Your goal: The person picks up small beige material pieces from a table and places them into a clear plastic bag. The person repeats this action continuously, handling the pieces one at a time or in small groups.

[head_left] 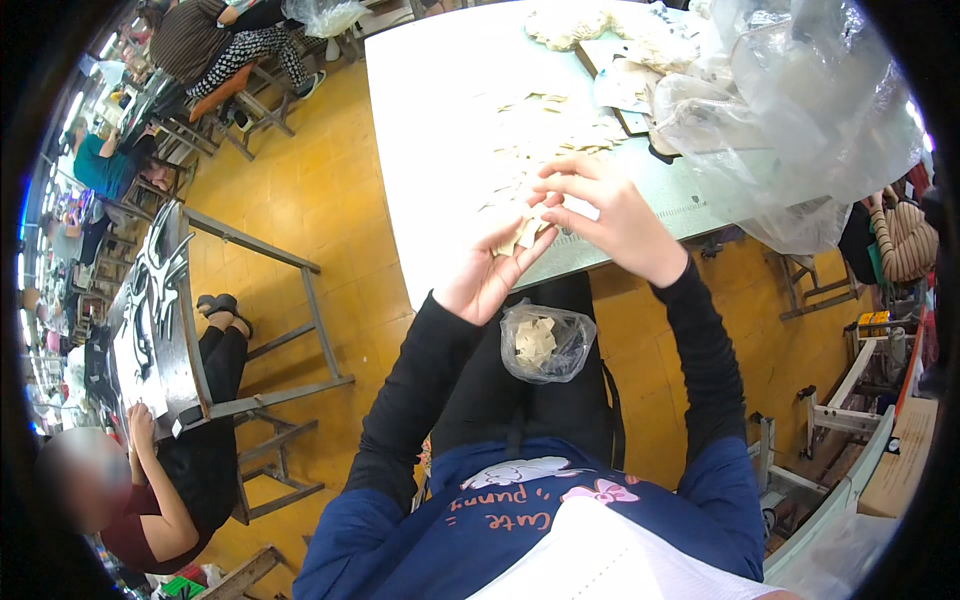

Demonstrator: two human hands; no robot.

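Over the near edge of the white table (425, 150), my left hand (478, 282) is turned palm up, its fingers curled around several small cream-coloured flat pieces (512, 242). My right hand (618, 215) comes in from the right, with thumb and fingers bent together at the fingertips of the left. Whatever sits between the right fingertips is too small to make out. More cream pieces (545, 150) lie scattered on the tabletop just beyond both hands. On my lap rests a clear plastic bag (572, 360) with similar pieces (535, 342) inside.
Large clear plastic bags (800, 90) cover the table's right side, beside a heap of pale pieces (570, 25). At left, a person (150, 490) works at a dark table (185, 340) holding black curved strips (150, 290). Metal frames (840, 420) stand at right on the yellow floor (300, 170).
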